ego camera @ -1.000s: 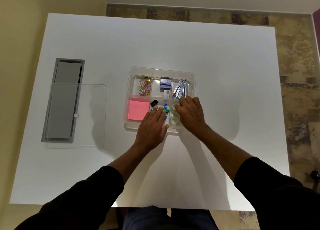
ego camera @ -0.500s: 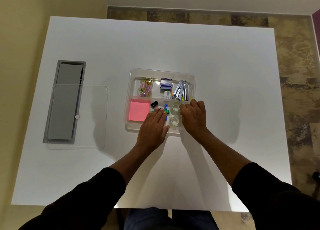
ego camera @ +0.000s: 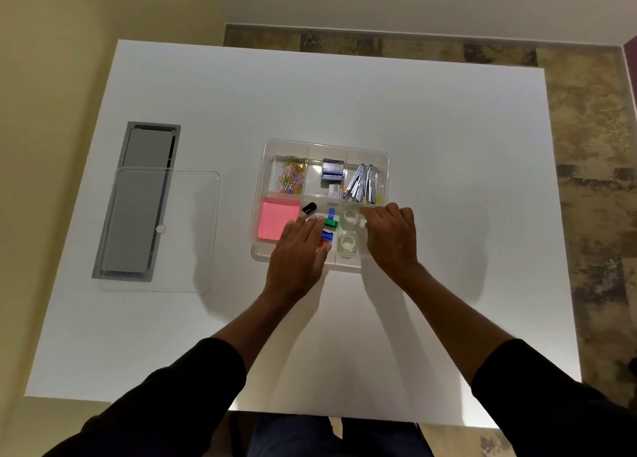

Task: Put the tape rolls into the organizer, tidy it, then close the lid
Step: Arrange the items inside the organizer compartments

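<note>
The clear organizer (ego camera: 327,144) sits open in the middle of the white table. Its near right compartment holds two clear tape rolls, one (ego camera: 350,217) behind the other (ego camera: 348,242). My right hand (ego camera: 391,236) curls over that compartment's right side, fingertips at the divider; anything under the fingers is hidden. My left hand (ego camera: 298,253) lies flat on the near middle compartment, covering part of the coloured clips (ego camera: 331,221). The clear lid (ego camera: 193,232) lies flat on the table, far to the left of the organizer.
Other compartments hold pink sticky notes (ego camera: 277,220), coloured paper clips (ego camera: 293,179), a staple box (ego camera: 332,170) and silver metal tools (ego camera: 362,184). The lid partly overlaps a grey hatch (ego camera: 138,198) set in the table. Patterned floor lies beyond the table's right edge.
My right hand has slid right, off the tape compartment, and both rolls now show. My left hand has stayed in place.
</note>
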